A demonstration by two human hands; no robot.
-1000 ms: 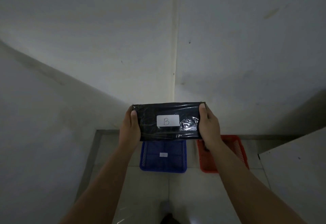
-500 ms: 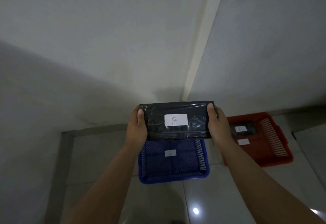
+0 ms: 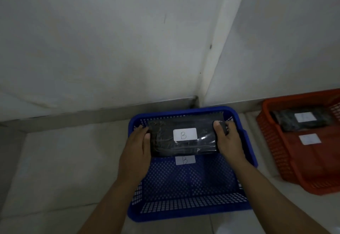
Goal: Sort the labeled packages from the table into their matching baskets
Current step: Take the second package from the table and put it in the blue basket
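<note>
Both arms reach forward, the left hand (image 3: 137, 147) and right hand (image 3: 227, 141) gripping the ends of the black package (image 3: 182, 136) over the blue basket (image 3: 185, 213).

The black package (image 3: 184, 138) marked B is now lowered from chest height right down into the blue basket (image 3: 189, 209), carried by the left hand (image 3: 137, 147) and right hand (image 3: 228, 141). Basket's own B label is half covered now.
</note>
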